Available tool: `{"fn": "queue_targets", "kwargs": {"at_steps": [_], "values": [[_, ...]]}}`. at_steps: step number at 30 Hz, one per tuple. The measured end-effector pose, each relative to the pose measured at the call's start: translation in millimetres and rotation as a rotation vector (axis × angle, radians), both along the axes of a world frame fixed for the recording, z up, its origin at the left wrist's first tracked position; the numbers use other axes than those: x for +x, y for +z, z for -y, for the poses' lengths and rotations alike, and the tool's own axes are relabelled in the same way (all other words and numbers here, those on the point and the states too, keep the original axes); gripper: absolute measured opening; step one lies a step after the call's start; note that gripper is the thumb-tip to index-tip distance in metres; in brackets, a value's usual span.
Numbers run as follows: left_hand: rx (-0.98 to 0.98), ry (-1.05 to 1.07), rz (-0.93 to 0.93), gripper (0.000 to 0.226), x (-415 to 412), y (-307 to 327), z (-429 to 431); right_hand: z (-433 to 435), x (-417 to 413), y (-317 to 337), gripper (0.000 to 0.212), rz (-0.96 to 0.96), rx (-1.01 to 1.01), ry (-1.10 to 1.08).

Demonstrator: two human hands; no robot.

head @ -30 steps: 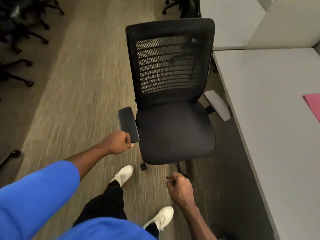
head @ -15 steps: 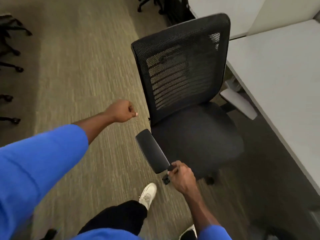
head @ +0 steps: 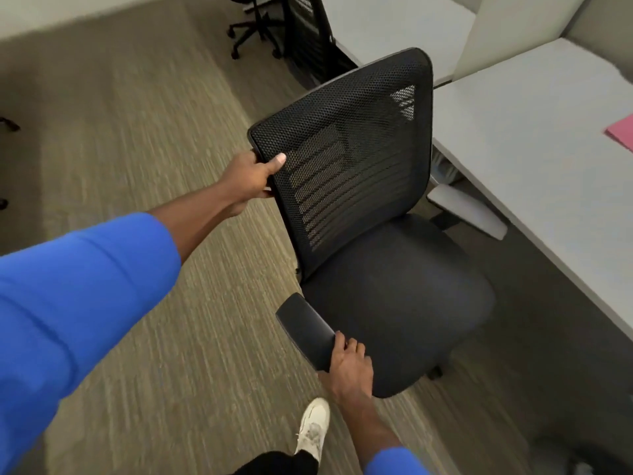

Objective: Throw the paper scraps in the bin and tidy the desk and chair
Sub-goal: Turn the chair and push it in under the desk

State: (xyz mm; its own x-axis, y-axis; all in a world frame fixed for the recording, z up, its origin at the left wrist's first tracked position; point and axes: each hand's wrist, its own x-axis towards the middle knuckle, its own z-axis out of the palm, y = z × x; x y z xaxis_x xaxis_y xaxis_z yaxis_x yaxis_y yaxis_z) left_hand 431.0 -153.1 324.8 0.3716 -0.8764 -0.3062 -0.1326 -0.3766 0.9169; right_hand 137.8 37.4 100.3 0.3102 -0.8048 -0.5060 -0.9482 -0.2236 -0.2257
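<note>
A black office chair (head: 394, 303) with a mesh backrest stands on the carpet beside the grey desk (head: 534, 159), its seat turned toward the desk. My left hand (head: 253, 176) grips the left edge of the backrest, thumb on the mesh. My right hand (head: 349, 368) holds the near end of the chair's black armrest (head: 305, 325). The chair's other armrest (head: 469, 210), pale grey, sits just under the desk edge. No paper scraps or bin show in view.
A pink sheet (head: 621, 132) lies at the desk's right edge. A second black chair (head: 294, 25) stands at the back by another desk and a divider panel (head: 507, 29). My white shoe (head: 313, 430) is on the carpet below the chair. Open carpet lies to the left.
My left hand rose from a loose fist and took hold of the backrest's edge. My right hand stayed on the armrest. The chair has turned further, its seat now facing the desk.
</note>
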Motion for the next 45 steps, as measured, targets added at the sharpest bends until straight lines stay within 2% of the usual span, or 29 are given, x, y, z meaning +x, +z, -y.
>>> {"fn": "queue_targets", "kwargs": {"at_steps": [7,15,21,28,33,40,44,45], "values": [[0.003,-0.048,-0.052,0.031,-19,13,-17,-12,-10,3,0.094,-0.057,-0.017,-0.009],[-0.013,-0.109,-0.127,0.038,-41,12,-65,-31,-70,12,0.074,-0.066,-0.006,-0.065],[-0.047,-0.074,-0.184,0.012,-77,-4,-109,-45,-116,25,0.082,-0.069,0.032,-0.135],[-0.078,-0.090,-0.203,0.016,-124,-21,-156,-62,-177,28,0.075,-0.106,0.018,-0.175],[-0.066,-0.060,-0.178,0.010,-165,-33,-185,-74,-225,25,0.069,-0.106,-0.029,-0.179],[-0.067,-0.129,-0.062,0.042,-235,-41,-228,-106,-275,26,0.077,-0.163,-0.051,-0.329],[-0.050,-0.124,0.082,0.076,-281,-47,-250,-125,-289,34,0.062,-0.044,0.002,-0.514],[-0.056,-0.125,0.114,0.079,-293,-49,-256,-126,-290,37,0.058,-0.008,0.009,-0.547]]}}
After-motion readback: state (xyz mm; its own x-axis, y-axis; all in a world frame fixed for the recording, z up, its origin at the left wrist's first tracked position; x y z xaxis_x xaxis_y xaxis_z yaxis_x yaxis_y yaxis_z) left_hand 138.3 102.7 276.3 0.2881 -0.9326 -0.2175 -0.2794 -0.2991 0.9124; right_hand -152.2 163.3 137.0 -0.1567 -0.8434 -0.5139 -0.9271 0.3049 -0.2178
